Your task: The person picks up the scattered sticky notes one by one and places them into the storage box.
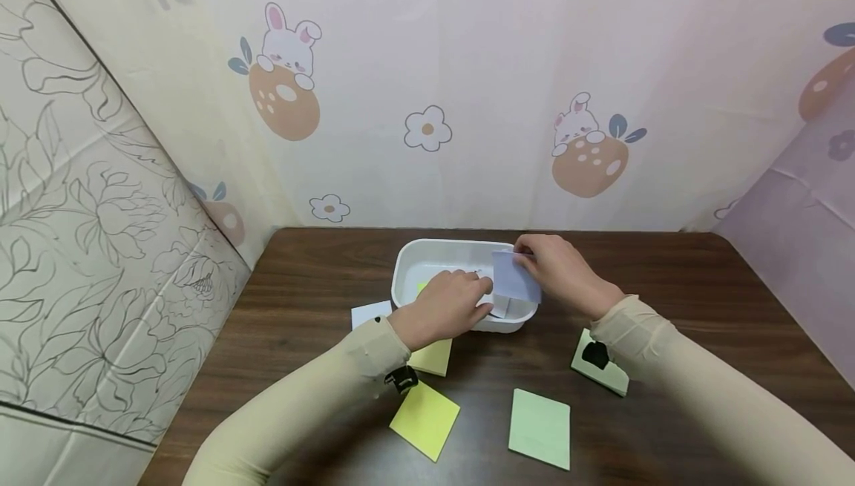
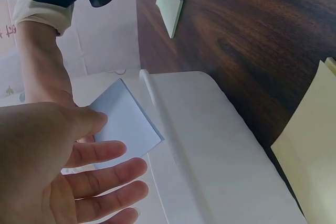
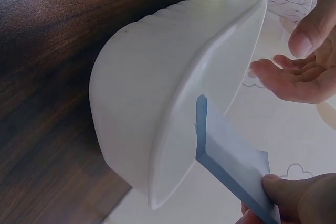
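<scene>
My right hand pinches a pale blue sticky-note pad by its edge, thumb on one face. The pad is tilted over the right end of a white plastic bin. In the right wrist view the pad shows its thickness, standing up past the bin's rim. Above the bin's front side is my left hand, its fingers spread and relaxed with nothing in them. The left wrist view shows those fingers overlapping the blue pad. Inside the bin are a bit of yellow and white paper, partly hidden.
In front of the bin lie a bright yellow pad and a light green pad. Another green pad sits under my right forearm. A white pad and pale yellow pad are beside my left wrist. A patterned curtain backs the table.
</scene>
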Demonstrator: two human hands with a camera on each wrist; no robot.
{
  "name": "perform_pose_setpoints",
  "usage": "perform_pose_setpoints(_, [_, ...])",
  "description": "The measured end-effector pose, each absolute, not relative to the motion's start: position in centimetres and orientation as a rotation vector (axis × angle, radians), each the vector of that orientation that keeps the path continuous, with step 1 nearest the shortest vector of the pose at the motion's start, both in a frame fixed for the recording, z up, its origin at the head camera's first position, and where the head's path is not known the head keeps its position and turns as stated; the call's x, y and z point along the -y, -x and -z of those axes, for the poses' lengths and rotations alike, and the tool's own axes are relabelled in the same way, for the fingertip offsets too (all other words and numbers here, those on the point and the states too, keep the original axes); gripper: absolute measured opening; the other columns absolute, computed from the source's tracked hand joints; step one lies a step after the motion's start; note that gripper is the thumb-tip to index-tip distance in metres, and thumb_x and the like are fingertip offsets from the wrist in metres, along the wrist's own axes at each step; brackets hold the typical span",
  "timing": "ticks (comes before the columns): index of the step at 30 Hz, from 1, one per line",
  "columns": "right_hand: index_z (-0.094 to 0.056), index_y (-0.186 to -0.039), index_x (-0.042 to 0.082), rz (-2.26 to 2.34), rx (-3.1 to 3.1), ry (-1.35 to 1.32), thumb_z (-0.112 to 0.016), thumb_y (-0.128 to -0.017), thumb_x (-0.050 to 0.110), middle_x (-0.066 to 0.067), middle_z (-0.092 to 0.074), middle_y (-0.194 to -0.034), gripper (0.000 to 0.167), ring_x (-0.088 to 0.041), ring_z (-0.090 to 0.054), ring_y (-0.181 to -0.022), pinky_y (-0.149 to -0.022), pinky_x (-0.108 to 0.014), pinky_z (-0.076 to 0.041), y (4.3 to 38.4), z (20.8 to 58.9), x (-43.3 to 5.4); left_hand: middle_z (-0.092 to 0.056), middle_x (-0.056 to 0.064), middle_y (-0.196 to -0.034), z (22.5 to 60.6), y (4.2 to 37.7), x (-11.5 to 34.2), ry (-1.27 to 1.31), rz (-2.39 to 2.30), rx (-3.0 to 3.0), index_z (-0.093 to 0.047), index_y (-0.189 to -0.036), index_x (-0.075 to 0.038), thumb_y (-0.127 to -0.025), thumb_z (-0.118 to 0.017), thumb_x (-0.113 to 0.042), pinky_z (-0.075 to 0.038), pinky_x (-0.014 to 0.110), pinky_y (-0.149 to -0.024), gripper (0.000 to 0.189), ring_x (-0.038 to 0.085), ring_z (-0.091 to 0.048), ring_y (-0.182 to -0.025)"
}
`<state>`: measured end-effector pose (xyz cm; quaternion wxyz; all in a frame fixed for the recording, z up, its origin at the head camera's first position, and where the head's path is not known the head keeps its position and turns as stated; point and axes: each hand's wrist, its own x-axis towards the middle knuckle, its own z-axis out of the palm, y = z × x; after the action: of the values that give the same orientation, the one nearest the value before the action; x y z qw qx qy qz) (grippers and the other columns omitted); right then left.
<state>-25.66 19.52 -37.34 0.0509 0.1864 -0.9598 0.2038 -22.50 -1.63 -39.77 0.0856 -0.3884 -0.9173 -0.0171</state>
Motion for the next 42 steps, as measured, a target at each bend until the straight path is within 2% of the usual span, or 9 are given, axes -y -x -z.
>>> perform_pose_setpoints(10, [-0.071,-0.102,0.001,-0.632,2.891,-0.598,-0.067,-0.096,0.01,-0.016,-0.075,-0.098,0.012,-0.025,-0.068,-0.083,-0.07,-0.043,-0.054,26.1,37.9,-19.2,-0.072,0.001,-0.09,40.0,22.9,2.1,1.144,0.071,2.733,-0.068,-0.107,-0.013,-0.1,-0.061,-0.033,-0.055,0.033,-0.067,0.022,0.019,-0.07,-0.079])
perform_pose_setpoints(17, [-0.071,-0.1,0.003,-0.621,2.915,-0.6,-0.067,-0.097,0.011,-0.013,-0.074,-0.096,0.01,-0.022,-0.066,-0.079,-0.067,-0.04,-0.053,26.4,38.3,-18.8,-0.073,0.002,-0.091,39.9,23.1,2.5,1.138,0.107,2.742,-0.068,-0.108,-0.012,-0.1,-0.062,-0.031,-0.056,0.035,-0.071,0.021,0.021,-0.071,-0.081])
perform_pose_setpoints(29, [-0.071,-0.098,0.004,-0.656,2.95,-0.644,-0.066,-0.096,0.009,-0.011,-0.074,-0.092,0.007,-0.018,-0.063,-0.074,-0.061,-0.034,-0.051,26.8,38.9,-17.9,-0.074,0.002,-0.091,40.2,23.2,2.4,1.119,0.103,2.74,-0.069,-0.108,-0.012,-0.1,-0.063,-0.032,-0.056,0.033,-0.068,0.023,0.018,-0.07,-0.077])
perform_pose_setpoints(42, [-0.07,-0.095,0.005,-0.66,2.983,-0.663,-0.065,-0.097,0.006,-0.009,-0.072,-0.089,0.005,-0.017,-0.061,-0.072,-0.063,-0.032,-0.05,27.5,39.7,-17.4,-0.074,0.003,-0.09,40.3,24.0,2.4,1.072,0.123,2.788,-0.07,-0.105,-0.011,-0.099,-0.062,-0.028,-0.056,0.034,-0.066,0.019,0.019,-0.069,-0.076])
